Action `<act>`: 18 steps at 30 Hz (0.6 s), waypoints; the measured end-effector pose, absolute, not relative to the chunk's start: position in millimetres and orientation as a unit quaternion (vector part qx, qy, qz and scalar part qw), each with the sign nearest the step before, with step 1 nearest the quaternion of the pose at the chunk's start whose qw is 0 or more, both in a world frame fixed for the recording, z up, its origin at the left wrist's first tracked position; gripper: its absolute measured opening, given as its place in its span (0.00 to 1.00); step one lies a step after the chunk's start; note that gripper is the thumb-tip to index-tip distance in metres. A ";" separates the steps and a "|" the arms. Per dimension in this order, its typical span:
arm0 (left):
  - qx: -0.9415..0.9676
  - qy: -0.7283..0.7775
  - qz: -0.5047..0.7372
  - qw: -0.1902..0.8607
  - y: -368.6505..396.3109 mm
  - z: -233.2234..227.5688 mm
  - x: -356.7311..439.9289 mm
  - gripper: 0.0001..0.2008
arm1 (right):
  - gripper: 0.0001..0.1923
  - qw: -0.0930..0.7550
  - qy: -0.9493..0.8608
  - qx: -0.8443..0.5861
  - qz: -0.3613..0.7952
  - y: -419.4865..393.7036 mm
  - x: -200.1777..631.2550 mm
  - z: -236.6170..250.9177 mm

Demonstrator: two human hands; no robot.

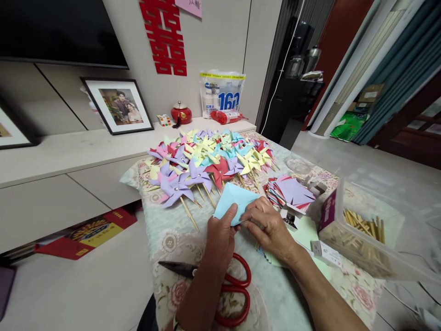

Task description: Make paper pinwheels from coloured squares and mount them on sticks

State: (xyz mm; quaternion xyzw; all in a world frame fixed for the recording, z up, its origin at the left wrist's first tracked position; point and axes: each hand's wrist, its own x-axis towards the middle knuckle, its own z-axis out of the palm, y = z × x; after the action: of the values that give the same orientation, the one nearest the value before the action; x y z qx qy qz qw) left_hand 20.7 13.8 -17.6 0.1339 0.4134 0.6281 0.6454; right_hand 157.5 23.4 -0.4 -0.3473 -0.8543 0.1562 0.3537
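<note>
A light blue sheet of paper (pixel 237 198) is held over the table, with its left thumb side gripped by my left hand (pixel 222 234). My right hand (pixel 268 225) pinches at the sheet's lower right edge; its fingertips partly hide what lies between them. Just beyond the paper, many finished paper pinwheels (pixel 220 172) in purple, red, yellow and blue lie heaped on wooden sticks. Scissors (pixel 237 303) with red handles rest under my left forearm, blades pointing left. Right of my right hand are a stack of cut paper squares (pixel 294 191) and a small open box of dark fasteners (pixel 291 219).
A clear plastic bin of wooden sticks (pixel 365 230) stands at the table's right, beside a small white box (pixel 326 253). Green paper sheets (pixel 306 234) lie under my right wrist. Behind the table, a ledge (pixel 69 151) bears a framed photo (pixel 119 105), red jar (pixel 181 113) and cup bag (pixel 222 94).
</note>
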 end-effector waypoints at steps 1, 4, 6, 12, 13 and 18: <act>0.138 0.411 0.628 0.646 13.5 -17.1 21.0 0.09 | 0.08 0.358 -0.849 -0.350 0.166 23.5 157.6 -0.4; 0.148 0.412 0.627 0.644 12.3 -15.2 21.8 0.08 | 0.07 0.370 -0.831 -0.362 0.206 23.9 157.7 0.3; 0.150 0.420 0.626 0.640 11.6 -13.8 22.5 0.08 | 0.07 0.375 -0.817 -0.373 0.232 23.9 157.4 1.3; 0.172 0.435 0.624 0.625 10.9 -11.3 25.1 0.06 | 0.10 0.365 -0.772 -0.443 0.274 22.7 154.5 2.4; 0.176 0.439 0.623 0.622 10.8 -11.5 25.6 0.05 | 0.10 0.364 -0.765 -0.453 0.276 22.8 154.0 1.6; 0.201 0.456 0.624 0.601 10.7 -16.1 27.6 0.05 | 0.10 0.367 -0.738 -0.486 0.291 24.1 153.2 -3.2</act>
State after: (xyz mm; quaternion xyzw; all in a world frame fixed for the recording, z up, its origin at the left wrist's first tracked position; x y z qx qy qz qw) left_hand 27.6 10.7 -16.1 0.2005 0.4564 0.6242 0.6015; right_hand 153.2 24.1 -3.2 -0.4863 -0.7380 0.2907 0.3666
